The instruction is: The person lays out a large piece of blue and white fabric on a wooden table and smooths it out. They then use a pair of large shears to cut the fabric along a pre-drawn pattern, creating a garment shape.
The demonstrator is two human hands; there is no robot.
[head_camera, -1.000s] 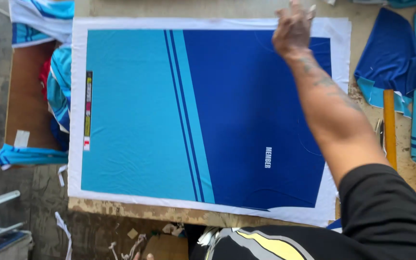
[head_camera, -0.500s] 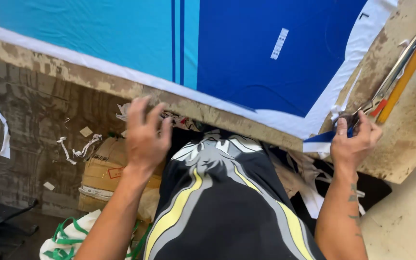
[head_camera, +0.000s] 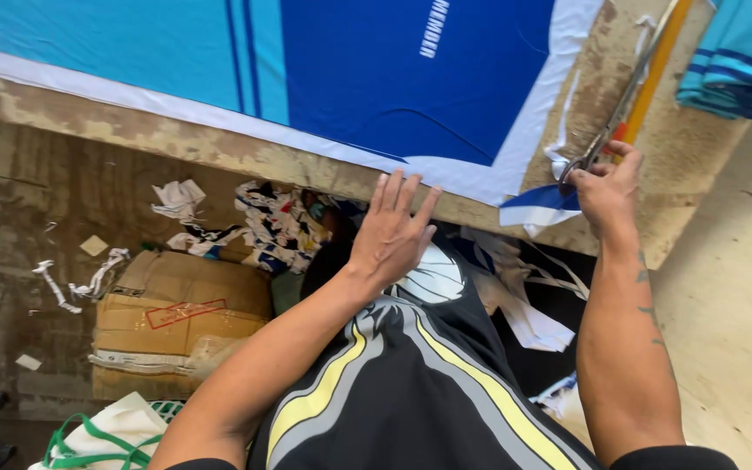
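A printed sheet, light blue on the left and dark blue on the right with a white border, lies flat on a worn work table. My left hand hovers flat with fingers spread just below the table's front edge, holding nothing. My right hand grips the handles of long metal scissors that lie along the sheet's right side. A loose blue and white scrap hangs at the sheet's corner beside that hand. I wear a black shirt with yellow and grey stripes.
A long orange ruler lies next to the scissors. Folded blue garments sit at the top right. Below the table are a cardboard box, paper offcuts and a white bag with green handles.
A second ago my right hand reached to the sheet's far edge. The view then dropped to the near edge. My right hand took the scissors' handles, and my left hand rose toward the table's edge.
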